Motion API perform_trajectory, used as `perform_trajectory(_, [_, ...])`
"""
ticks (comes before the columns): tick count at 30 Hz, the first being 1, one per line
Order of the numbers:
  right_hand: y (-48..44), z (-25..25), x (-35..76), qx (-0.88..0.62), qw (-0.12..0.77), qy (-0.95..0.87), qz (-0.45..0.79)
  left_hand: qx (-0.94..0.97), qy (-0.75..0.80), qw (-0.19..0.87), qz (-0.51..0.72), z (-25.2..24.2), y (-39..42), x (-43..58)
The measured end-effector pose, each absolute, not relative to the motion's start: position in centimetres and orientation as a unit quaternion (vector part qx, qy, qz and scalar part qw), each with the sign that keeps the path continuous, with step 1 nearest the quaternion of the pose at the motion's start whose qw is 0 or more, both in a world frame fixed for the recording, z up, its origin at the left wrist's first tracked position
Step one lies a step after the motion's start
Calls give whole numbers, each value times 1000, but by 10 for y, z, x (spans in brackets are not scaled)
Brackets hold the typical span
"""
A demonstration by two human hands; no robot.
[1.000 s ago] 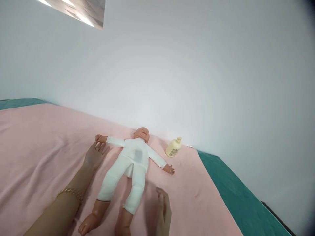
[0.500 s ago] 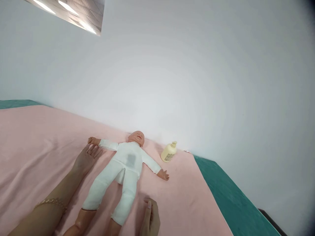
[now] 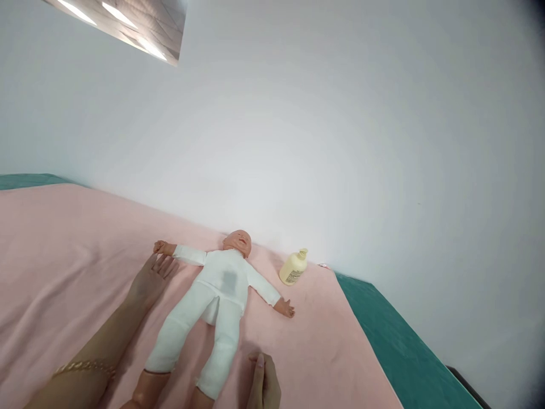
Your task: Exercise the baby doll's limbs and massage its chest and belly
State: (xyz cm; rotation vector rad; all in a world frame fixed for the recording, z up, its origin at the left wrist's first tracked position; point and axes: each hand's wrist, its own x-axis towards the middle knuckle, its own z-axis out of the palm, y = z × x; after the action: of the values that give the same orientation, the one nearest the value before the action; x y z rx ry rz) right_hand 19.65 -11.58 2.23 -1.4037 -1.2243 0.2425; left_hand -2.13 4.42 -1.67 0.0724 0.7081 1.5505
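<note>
A baby doll [image 3: 225, 278] with a cloth body in white lies on its back, arms spread, with a grey patch on its chest. My left hand [image 3: 150, 279] rests palm up on the pink cloth beside the doll's outstretched arm. Its fingers are extended, the tips close to or touching the doll's hand [image 3: 164, 248]; I cannot tell which. Near the doll's lower leg, at the bottom of the view, is my right hand [image 3: 266, 380], fingers curled in and thumb over them, with nothing visible in it. The doll's feet are partly cut off by the frame.
A pale yellow pump bottle [image 3: 293, 268] stands near the wall, right of the doll's head. Pink cloth [image 3: 323, 341] covers most of the green surface [image 3: 392, 324]. A white wall [image 3: 340, 142] rises directly behind.
The view has shifted very slightly, so everything sits a little lower and further right. Both hands and the doll keep about the same positions relative to each other.
</note>
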Motion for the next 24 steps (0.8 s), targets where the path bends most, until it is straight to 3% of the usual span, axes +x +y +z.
perform_trajectory(7, [-186,-41,213,-587,590,-549,71,25,311,658,686,-17,45,-22])
perform_trajectory(12, [-185,-78,227,-449,544,-708,5,23,304,656,691,-18,47,-22])
perform_trajectory(17, [-187,-88,236,-451,475,-756,11,16,300,661,688,-21,48,-23])
perform_trajectory(24, [-190,-76,222,-471,514,-716,35,11,300,664,685,-20,48,-25])
